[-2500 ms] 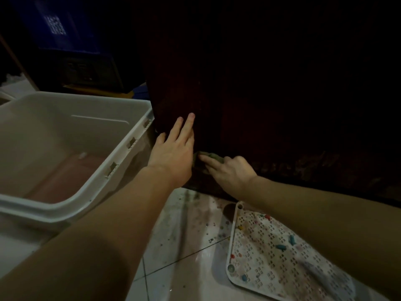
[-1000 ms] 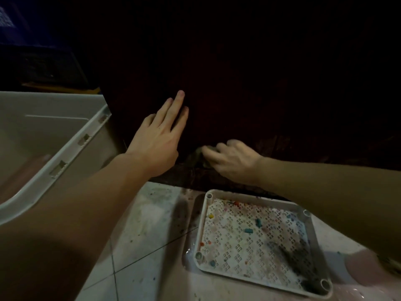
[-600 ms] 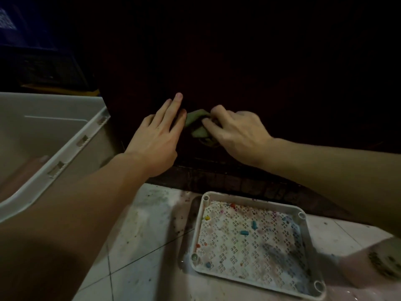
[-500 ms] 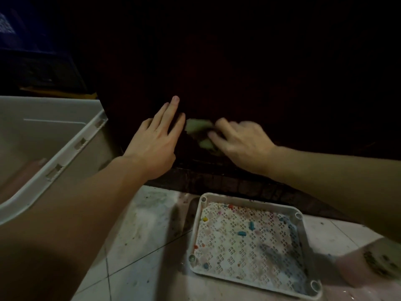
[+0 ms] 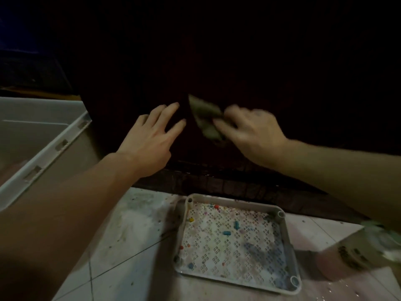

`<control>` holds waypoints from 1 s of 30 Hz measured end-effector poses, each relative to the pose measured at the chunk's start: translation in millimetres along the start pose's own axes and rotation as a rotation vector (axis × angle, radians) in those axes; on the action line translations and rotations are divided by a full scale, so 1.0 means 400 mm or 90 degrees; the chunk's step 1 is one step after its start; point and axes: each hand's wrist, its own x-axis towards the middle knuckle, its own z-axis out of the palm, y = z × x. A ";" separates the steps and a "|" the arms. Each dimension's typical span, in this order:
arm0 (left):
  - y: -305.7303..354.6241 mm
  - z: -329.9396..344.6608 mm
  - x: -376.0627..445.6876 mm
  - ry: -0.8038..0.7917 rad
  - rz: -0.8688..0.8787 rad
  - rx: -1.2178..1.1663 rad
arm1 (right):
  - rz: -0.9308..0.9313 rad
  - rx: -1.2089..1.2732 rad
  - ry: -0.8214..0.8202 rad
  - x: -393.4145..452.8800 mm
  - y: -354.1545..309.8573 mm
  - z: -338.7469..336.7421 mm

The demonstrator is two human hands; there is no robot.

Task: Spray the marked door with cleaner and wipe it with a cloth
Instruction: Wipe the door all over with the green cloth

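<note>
— Where is our cloth [image 5: 205, 118]?

— It is in our right hand [image 5: 249, 133]. Our fingers curl over its right side and press it on the dark door [image 5: 249, 61]. The rest of the cloth sticks out to the left, past our fingertips.

— Which way does it lie?

— It is long and runs up and down, a bit tilted. It looks soft, thin and pale green, all crumpled.

— And our left hand [image 5: 152, 137]?

— It is spread out, fingers straight, near the door, just left of the cloth. We cannot tell if it touches the door. It holds nothing.

— What does the door look like?

— Very dark, flat and tall. It is rough and worn along the bottom edge.

— What else is near?

— A white tray with little holes [image 5: 288, 240] on the tiled floor [image 5: 130, 257], and a big white bin [image 5: 56, 146] at our left.

— So what next?

— We think we rub to the right, where the door is not yet wiped.
</note>
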 end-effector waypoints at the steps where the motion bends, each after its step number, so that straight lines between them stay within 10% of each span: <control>1: 0.009 -0.003 0.004 -0.009 0.017 0.007 | -0.048 0.004 -0.066 -0.052 -0.013 0.014; 4: 0.023 -0.015 0.013 -0.014 0.044 0.015 | -0.104 -0.019 -0.234 -0.131 -0.032 0.017; 11: 0.019 -0.013 0.013 0.012 0.041 0.040 | 0.062 -0.037 0.048 0.000 0.095 -0.078; 19: 0.063 -0.025 0.040 0.025 0.104 0.054 | -0.146 -0.055 -0.248 -0.187 0.024 -0.008; 25: 0.059 -0.018 0.047 0.069 0.105 0.046 | 0.012 -0.042 -0.038 -0.066 0.068 -0.062; 30: 0.066 -0.028 0.051 0.053 0.109 0.053 | -0.098 -0.023 -0.120 -0.125 0.010 0.005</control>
